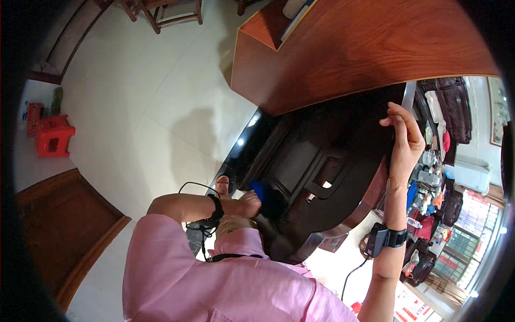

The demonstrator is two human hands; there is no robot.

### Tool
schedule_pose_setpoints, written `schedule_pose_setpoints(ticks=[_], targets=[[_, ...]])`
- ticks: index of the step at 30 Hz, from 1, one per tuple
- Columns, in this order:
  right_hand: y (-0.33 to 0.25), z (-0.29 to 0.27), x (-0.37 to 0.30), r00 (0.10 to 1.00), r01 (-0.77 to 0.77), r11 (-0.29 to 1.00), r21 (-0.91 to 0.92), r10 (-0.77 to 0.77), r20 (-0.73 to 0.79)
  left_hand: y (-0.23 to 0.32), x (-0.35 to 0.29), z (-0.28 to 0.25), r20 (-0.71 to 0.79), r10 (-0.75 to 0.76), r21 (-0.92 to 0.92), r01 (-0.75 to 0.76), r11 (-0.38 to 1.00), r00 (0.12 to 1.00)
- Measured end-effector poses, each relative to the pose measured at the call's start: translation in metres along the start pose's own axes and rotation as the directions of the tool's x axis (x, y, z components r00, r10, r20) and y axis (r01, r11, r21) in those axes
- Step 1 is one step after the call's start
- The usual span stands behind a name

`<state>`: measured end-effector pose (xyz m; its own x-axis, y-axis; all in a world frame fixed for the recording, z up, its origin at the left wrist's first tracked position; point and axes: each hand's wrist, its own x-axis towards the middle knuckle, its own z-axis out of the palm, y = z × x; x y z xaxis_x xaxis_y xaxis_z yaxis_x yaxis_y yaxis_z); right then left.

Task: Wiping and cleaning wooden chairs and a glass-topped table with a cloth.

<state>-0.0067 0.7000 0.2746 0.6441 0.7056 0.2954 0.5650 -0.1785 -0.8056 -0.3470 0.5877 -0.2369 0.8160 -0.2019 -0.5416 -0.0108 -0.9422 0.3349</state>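
Low in front of me, my left hand (pixel 249 204) is closed around a blue brush-like tool (pixel 258 189) with a dark fuzzy part. That fuzzy part is against, or just over, a dark carved wooden piece of furniture (pixel 289 166); its exact shape is lost in the shadow. My right hand (pixel 406 137) is raised at the right, beside the far right end of the same dark furniture. Its fingers are loosely bent and apart, with nothing visible between them. Whether the fingertips touch the wood I cannot tell.
A large reddish-brown wooden panel (pixel 343 48) spans the upper right. Pale floor tiles (pixel 145 112) lie to the left, with a red plastic stool (pixel 55 135) near the wall. A cluttered area with bags and bottles (pixel 429 177) lies at the right. Cables hang from both wrist straps.
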Motion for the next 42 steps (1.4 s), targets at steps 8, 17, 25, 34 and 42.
schedule_pose_setpoints(ticks=[8,17,25,34,42], targets=[[0.004,-0.013,-0.001,0.999,-0.029,1.0,-0.002,0.029,-0.04,-0.017,0.034,0.082,-0.49,0.001,-0.242,-0.137,0.96,0.872],[0.015,-0.009,-0.003,0.999,-0.033,0.999,-0.008,0.032,-0.029,-0.024,-0.017,-0.135,-0.136,0.116,-0.316,-0.154,0.936,0.984],[0.004,0.0,0.0,1.0,-0.016,0.999,0.047,0.015,0.012,-0.044,-0.045,-0.179,-0.069,0.051,-0.794,-0.085,0.602,0.996],[0.007,-0.004,0.0,1.0,0.005,0.999,0.038,-0.005,-0.003,-0.037,-0.169,-0.313,-0.479,0.168,-0.813,-0.508,0.286,0.862],[0.005,-0.003,0.004,1.0,0.008,0.999,0.047,-0.008,-0.007,-0.018,-0.153,-0.285,-0.565,0.011,-0.711,-0.493,0.502,0.825]])
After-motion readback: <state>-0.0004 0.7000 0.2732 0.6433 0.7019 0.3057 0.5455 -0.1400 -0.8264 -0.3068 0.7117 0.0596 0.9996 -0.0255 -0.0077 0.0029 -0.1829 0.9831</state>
